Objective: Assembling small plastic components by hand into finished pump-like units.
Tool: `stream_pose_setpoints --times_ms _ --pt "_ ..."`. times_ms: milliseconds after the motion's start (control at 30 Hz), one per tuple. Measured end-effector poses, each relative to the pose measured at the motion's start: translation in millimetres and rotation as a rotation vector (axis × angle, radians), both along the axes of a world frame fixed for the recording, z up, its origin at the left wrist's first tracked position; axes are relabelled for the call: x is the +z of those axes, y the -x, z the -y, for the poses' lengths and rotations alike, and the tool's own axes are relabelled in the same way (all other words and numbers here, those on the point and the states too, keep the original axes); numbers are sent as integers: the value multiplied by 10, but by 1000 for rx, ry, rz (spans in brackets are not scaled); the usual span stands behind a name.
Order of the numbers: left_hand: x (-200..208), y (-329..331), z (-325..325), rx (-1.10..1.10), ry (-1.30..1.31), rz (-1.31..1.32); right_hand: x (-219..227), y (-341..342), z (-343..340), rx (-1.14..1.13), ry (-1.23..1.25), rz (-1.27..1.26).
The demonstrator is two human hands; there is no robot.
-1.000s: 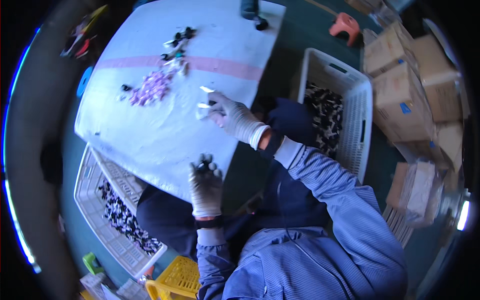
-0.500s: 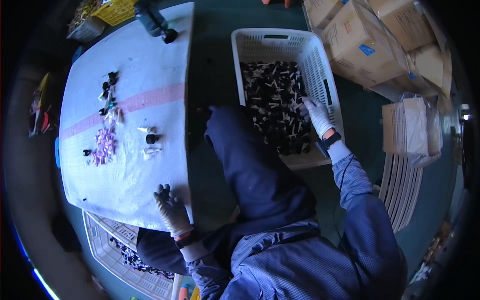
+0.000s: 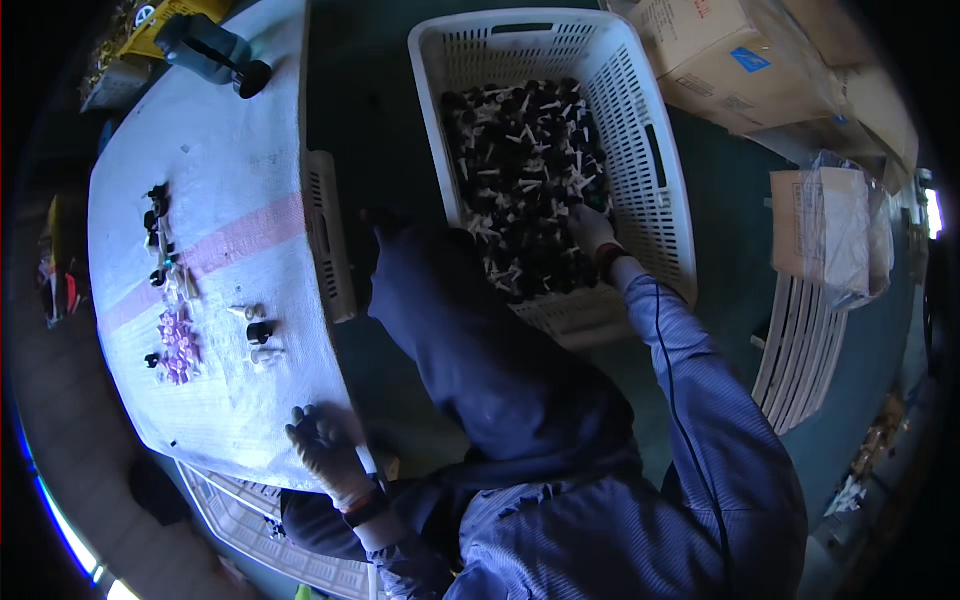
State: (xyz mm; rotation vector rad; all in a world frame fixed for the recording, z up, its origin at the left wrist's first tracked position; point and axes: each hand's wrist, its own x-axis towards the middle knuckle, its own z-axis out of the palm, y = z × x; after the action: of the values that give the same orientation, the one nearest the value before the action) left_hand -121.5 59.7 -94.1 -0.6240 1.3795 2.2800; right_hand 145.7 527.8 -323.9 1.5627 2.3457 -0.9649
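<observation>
My left hand, in a pale glove with darkened fingertips, rests at the near right corner of the white-covered table. Its fingers are bent a little and apart, with no piece visible in them. My right hand, gloved too, reaches down into a white plastic basket. The basket holds a heap of small black and white plastic pieces. The right fingertips are hidden among these pieces. On the table, nearest my left hand, lie a black cap-like piece and some white pieces.
Purple pieces and a row of black ones lie on the table's left. A dark bottle-like container lies at its far end. Another white basket sits beneath. Cardboard boxes and pale slats stand right.
My right hand has moved from the right side of the heap down and inward, deeper among the pieces. My left hand stays on the table corner. The whole view has shifted.
</observation>
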Motion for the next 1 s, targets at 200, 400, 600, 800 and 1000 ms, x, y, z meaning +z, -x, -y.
stream_pose_setpoints --times_ms 200,400,600,800,1000 --pt "97 -56 -128 75 -11 53 -158 652 -114 121 -160 79" --pt "189 -64 -345 173 251 35 -512 1026 -289 323 -412 141" --pt "104 -66 -124 77 189 4 -723 1145 -219 537 -455 360" --pt "69 -80 -132 94 195 15 -968 1002 -292 517 -497 335" --pt "112 -82 -173 130 302 5 -915 1147 -220 427 -301 305"
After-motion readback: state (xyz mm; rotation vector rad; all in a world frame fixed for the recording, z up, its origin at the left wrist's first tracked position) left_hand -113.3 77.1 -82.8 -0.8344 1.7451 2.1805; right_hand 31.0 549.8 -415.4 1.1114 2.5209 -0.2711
